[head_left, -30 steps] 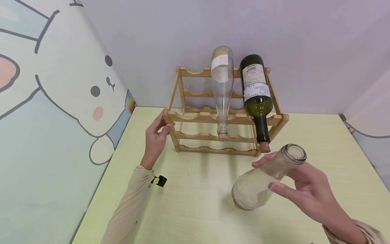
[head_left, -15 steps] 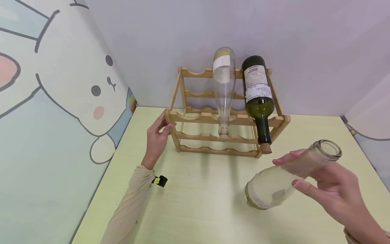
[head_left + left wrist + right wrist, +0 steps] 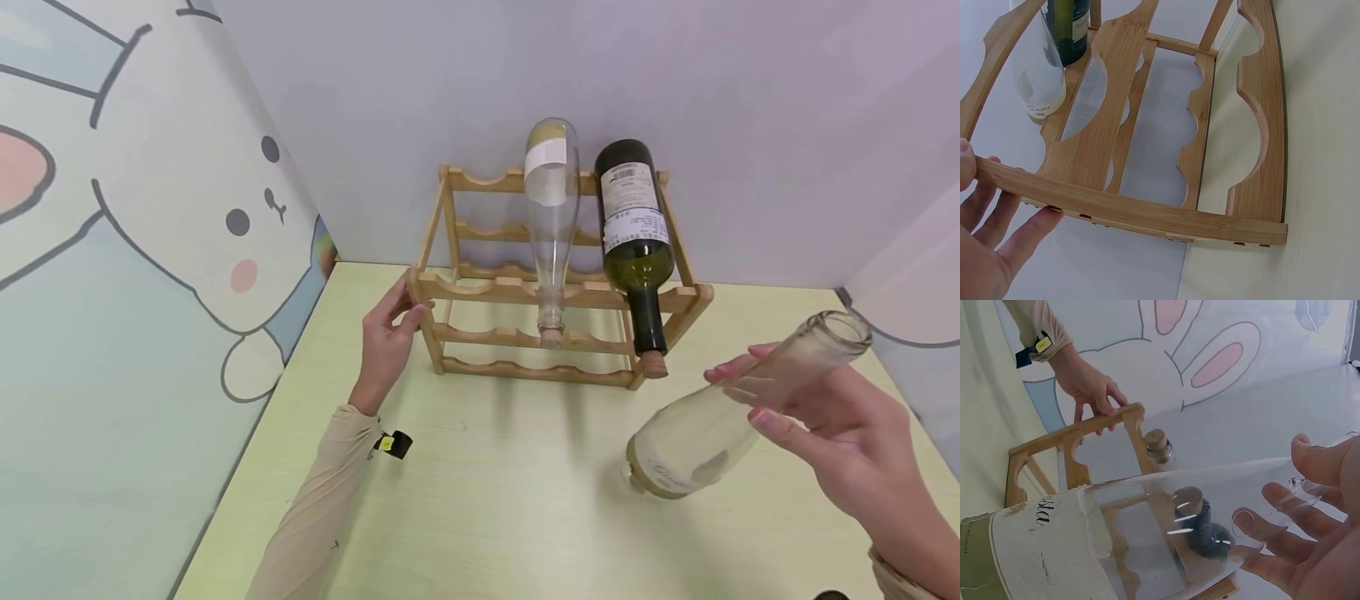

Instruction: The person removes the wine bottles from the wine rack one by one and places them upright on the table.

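Observation:
My left hand point(image 3: 388, 337) grips the left front upright of a wooden wine rack point(image 3: 495, 290). In the left wrist view its fingers point(image 3: 1029, 237) and thumb lie around the side rail. Out to the right, my right hand point(image 3: 847, 425) holds a clear glass bottle point(image 3: 693, 442) by the neck, tilted, with its uncorked mouth up and right. A pale label point(image 3: 1041, 544) wraps its lower part in the right wrist view. On the rack's top tier lie a corked clear bottle point(image 3: 551, 217) and a corked dark green wine bottle point(image 3: 636, 208), necks toward me.
The rack stands on a pale yellow table point(image 3: 480, 500) near the grey back wall point(image 3: 375, 125). A wall with a cartoon rabbit point(image 3: 180, 192) runs along the left. A black band with a yellow tag point(image 3: 393, 444) sits at my left wrist.
My right hand has carried the clear bottle to the right, away from the rack, and slightly up. The left hand stays on the rack, which keeps its place.

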### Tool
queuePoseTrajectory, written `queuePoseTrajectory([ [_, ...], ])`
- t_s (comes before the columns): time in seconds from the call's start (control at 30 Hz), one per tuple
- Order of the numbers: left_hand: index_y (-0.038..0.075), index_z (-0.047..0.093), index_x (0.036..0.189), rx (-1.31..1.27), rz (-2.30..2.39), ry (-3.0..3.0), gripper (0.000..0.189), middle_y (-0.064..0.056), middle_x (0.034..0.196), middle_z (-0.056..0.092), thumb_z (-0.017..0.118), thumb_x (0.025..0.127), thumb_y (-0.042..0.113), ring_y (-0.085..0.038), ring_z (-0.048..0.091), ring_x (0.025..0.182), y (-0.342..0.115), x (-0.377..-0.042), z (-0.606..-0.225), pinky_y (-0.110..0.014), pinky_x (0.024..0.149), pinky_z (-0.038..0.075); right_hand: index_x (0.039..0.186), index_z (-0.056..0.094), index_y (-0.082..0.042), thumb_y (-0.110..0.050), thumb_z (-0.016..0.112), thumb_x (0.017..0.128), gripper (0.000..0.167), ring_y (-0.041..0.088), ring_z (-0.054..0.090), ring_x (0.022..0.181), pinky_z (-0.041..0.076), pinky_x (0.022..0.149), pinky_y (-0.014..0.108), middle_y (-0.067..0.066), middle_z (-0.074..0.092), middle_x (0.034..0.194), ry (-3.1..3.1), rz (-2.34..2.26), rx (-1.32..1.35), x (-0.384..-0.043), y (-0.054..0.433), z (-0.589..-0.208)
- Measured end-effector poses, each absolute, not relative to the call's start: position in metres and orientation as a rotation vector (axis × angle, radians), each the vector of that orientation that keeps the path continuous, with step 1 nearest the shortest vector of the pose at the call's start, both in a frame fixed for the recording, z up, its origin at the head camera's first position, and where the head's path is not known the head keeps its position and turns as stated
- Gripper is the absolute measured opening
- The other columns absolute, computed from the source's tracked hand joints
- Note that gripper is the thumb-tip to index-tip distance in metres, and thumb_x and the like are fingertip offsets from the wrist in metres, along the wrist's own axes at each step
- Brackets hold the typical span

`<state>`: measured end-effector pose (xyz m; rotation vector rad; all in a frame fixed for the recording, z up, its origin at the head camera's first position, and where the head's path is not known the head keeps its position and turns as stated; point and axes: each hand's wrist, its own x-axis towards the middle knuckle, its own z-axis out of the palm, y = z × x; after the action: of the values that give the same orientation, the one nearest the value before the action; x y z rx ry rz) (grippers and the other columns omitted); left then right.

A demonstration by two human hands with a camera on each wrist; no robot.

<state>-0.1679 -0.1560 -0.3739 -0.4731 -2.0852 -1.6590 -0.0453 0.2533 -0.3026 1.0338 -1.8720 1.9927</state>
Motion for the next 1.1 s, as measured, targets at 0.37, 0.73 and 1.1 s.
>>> queuePoseTrajectory([
  [0.37, -0.003, 0.045, 0.138, -0.48, -1.632, -2.104, 0.049, -0.026, 0.107, 0.062, 0.057, 0.091, -0.005, -0.033, 0.061, 0.098, -0.157, -0.167, -0.373, -0.043, 0.072, 0.056, 0.119, 0.031, 0.032, 0.033, 0.044, 0.078, 0.043, 0.038, 0.06, 0.105, 0.049, 0.092, 0.034, 0.039, 0.055, 0.11, -1.779, 2.103, 1.01, -0.062, 0.273, -0.307],
  [0.73, -0.002, 0.044, 0.139, -0.486, -1.67, -2.104, 0.05, -0.026, 0.113, 0.06, 0.056, 0.091, -0.005, -0.035, 0.061, 0.1, -0.158, -0.166, -0.372, -0.043, 0.073, 0.056, 0.122, 0.031, 0.03, 0.035, 0.042, 0.078, 0.045, 0.036, 0.061, 0.105, 0.051, 0.089, 0.035, 0.036, 0.057, 0.11, -1.769, 2.154, 0.857, -0.081, 0.291, -0.312],
  [1.1, -0.005, 0.045, 0.137, -0.494, -1.642, -2.09, 0.048, -0.027, 0.106, 0.062, 0.057, 0.09, -0.007, -0.036, 0.062, 0.098, -0.157, -0.166, -0.372, -0.044, 0.07, 0.056, 0.123, 0.037, 0.026, 0.032, 0.045, 0.08, 0.044, 0.028, 0.064, 0.101, 0.053, 0.084, 0.028, 0.027, 0.062, 0.109, -1.859, 2.064, 0.675, -0.099, 0.307, -0.317],
])
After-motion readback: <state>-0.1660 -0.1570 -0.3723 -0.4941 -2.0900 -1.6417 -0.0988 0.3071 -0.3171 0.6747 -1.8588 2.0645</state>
